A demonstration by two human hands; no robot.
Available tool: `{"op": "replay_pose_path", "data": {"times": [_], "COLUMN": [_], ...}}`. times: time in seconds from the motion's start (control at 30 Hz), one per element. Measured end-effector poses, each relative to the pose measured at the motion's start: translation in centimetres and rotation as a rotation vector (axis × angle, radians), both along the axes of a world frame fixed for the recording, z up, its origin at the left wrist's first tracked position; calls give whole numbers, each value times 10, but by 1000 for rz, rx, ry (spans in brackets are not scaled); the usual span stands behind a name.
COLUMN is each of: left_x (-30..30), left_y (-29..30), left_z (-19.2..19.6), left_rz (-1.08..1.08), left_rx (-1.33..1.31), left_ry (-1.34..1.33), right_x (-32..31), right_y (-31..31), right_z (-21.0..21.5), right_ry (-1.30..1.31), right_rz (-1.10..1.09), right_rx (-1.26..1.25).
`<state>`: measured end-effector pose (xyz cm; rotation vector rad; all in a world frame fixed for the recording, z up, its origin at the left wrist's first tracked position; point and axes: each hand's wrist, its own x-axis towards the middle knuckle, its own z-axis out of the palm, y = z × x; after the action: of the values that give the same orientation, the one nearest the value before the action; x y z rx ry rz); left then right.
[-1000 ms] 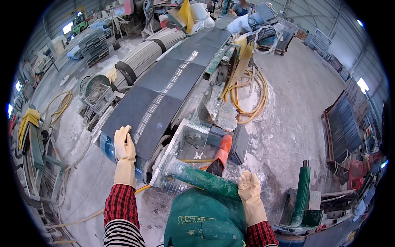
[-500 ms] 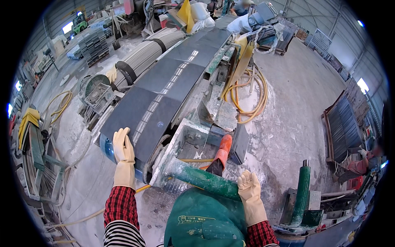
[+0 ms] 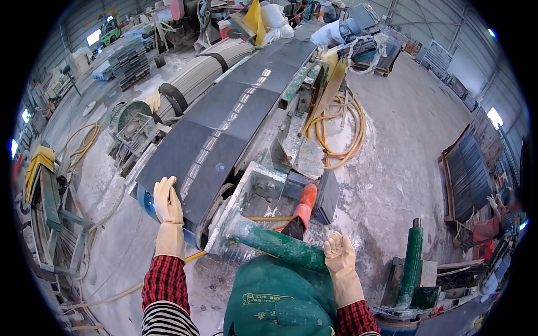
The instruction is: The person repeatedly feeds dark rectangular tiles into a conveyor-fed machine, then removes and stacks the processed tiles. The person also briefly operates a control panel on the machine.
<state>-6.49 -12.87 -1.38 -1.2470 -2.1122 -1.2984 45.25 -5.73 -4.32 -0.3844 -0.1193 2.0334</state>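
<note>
Both of my hands wear cream rubber gloves. My left hand [image 3: 168, 204] lies with its fingers stretched out on the near left edge of a dark grey stone slab [image 3: 188, 157]. That slab heads a row of slabs end to end on a long conveyor, whose blue belt [image 3: 147, 201] curves down beneath my palm. My right hand [image 3: 342, 263] is curled closed beside the right end of a green tube [image 3: 280, 246], with nothing visible in its fingers. A green apron [image 3: 280, 297] covers my front, and an orange boot [image 3: 305, 201] shows past the tube.
Ribbed pale strips [image 3: 196, 78] lie bundled left of the conveyor. A coiled yellow hose [image 3: 358, 134] rests on the floor to its right. Further right stand a green post [image 3: 412, 257] and a rack of dark slabs [image 3: 471, 165]. Another person [image 3: 487, 229] is at the far right.
My two hands stay in the same places, apart from a very slight shift of the whole view. At the far right, the other person's arm has moved a little.
</note>
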Motion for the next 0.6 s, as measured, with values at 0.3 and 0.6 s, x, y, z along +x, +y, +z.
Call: {"op": "replay_pose_path", "data": {"times": [0.3, 0.6], "left_x": [-4, 2], "left_y": [-8, -13], "left_z": [-4, 4], "left_rz": [-15, -1], "left_rx": [-17, -28], "left_ry": [27, 0], "right_x": [-2, -5], "right_y": [-1, -2], "right_z": [4, 13], "right_ry": [-35, -70], "right_rz": [-47, -76], "right_rx": [-73, -139]}}
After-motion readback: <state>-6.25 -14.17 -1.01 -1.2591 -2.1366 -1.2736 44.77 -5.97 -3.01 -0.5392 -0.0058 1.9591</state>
